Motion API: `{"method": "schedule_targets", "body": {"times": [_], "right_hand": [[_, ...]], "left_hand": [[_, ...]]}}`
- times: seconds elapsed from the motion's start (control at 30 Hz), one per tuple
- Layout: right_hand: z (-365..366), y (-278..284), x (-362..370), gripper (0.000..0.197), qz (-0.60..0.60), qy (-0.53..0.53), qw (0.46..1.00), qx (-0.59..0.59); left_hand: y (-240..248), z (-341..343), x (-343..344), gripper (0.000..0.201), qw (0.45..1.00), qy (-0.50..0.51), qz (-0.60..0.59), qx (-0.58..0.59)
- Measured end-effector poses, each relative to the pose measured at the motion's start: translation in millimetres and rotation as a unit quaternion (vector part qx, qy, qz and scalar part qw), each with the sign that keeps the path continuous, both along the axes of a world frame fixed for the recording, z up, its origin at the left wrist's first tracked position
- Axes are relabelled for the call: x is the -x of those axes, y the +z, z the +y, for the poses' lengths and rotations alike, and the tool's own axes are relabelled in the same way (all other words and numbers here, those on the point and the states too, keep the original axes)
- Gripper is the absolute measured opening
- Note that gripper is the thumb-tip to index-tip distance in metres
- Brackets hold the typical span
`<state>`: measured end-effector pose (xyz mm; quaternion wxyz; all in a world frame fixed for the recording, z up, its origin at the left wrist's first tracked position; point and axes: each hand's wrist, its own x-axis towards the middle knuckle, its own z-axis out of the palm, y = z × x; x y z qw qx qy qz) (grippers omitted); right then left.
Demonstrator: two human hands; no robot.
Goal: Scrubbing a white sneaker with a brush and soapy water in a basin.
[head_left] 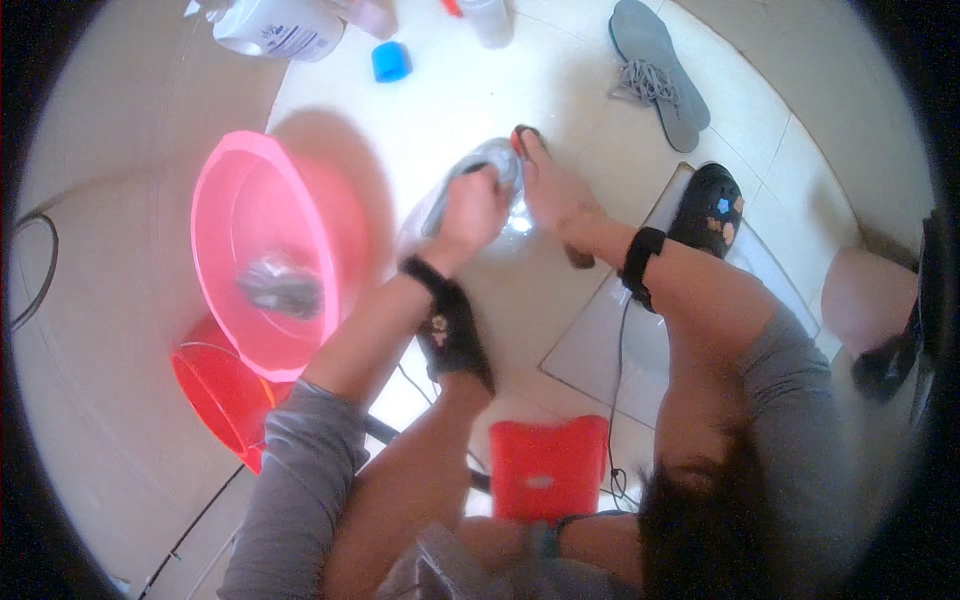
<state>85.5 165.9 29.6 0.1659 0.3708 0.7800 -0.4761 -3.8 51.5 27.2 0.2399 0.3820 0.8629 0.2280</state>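
Note:
Ahead of me, low over the wet tiles, my left hand (474, 212) is closed around a grey shoe (462, 186), its fingers at the dark opening. Close on its right, my right hand (556, 192) is wrapped round a slim object with a red-and-black end (524, 138). A brown end (580, 258) shows below that palm; the middle is covered, so its kind is unclear. Shiny wet patches surround the shoe. Farther right lie grey insoles (662, 75) with a bundle of grey shoelaces (648, 80) on them.
A pink basin (350, 225) at left holds a dark grey item, beside a red bucket (215, 390). Toward the wall stand a white bottle (275, 28), a blue cap (391, 62) and a clear cup (487, 22). Below me are black clogs (708, 205) and a red stool (548, 465).

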Motion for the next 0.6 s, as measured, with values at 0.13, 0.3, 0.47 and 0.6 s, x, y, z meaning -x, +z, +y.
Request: {"method": "schedule_targets", "body": {"times": [0.13, 0.3, 0.47, 0.6], "right_hand": [[-8.9, 28.6, -14.0, 0.055, 0.035, -0.046, 0.998, -0.021], [-31.5, 67.2, -12.3, 0.053, 0.041, 0.008, 0.999, 0.013], [-21.3, 49.3, 10.5, 0.053, 0.043, 0.003, 0.999, -0.006], [-33.6, 55.9, 7.2, 0.054, 0.040, 0.018, 0.999, -0.007]], "left_hand": [[1.3, -3.5, 2.3, 0.008, 1.000, -0.009, 0.001, -0.001], [-3.3, -6.7, 3.5, 0.014, 0.998, -0.010, -0.032, -0.046], [-5.9, -3.2, 4.6, 0.022, 0.999, -0.008, -0.028, -0.032], [-8.0, -12.1, 5.9, 0.025, 0.998, -0.008, -0.046, -0.044]]}}
